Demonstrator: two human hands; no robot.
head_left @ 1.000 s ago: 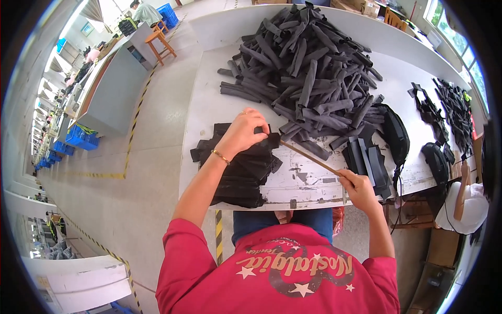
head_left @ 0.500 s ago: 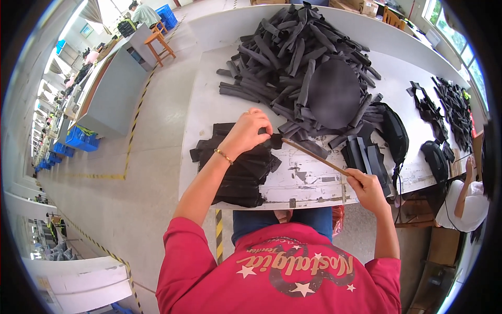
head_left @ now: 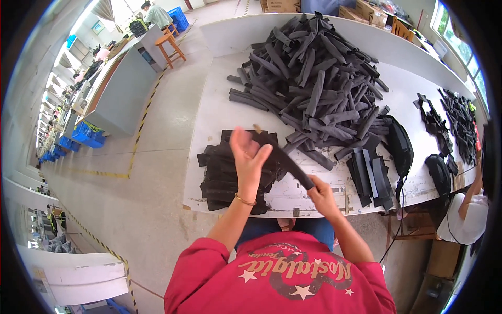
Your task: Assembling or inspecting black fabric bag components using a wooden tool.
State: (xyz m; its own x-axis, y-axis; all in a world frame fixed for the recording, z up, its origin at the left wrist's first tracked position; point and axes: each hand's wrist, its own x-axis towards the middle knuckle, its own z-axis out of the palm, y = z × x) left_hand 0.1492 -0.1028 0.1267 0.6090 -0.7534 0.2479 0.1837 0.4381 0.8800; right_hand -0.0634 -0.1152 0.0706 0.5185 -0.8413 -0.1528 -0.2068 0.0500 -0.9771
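My right hand (head_left: 322, 198) is closed around the near end of a thin wooden stick, with a black fabric tube (head_left: 294, 166) sleeved over it. The tube slants up and left from that fist; a brown tip, perhaps the stick's, shows faintly near my left hand. My left hand (head_left: 249, 156) is open, thumb apart from the fingers, its fingertips blurred. It hovers beside the tube's far end, over a stack of flat black fabric pieces (head_left: 230, 180) at the table's near left.
A big heap of rolled black fabric tubes (head_left: 319, 78) covers the back of the white table (head_left: 219, 94). Flat dark strips (head_left: 368, 175) and a black pouch (head_left: 398, 144) lie to the right. Another person's arm (head_left: 470, 191) shows at the far right. A low board (head_left: 429, 81) edges the table's back.
The fabric piece at the stick's tip has been drawn down over the stick to my right hand. My right hand moved left; my left hand let go and opened. The view shifted slightly.
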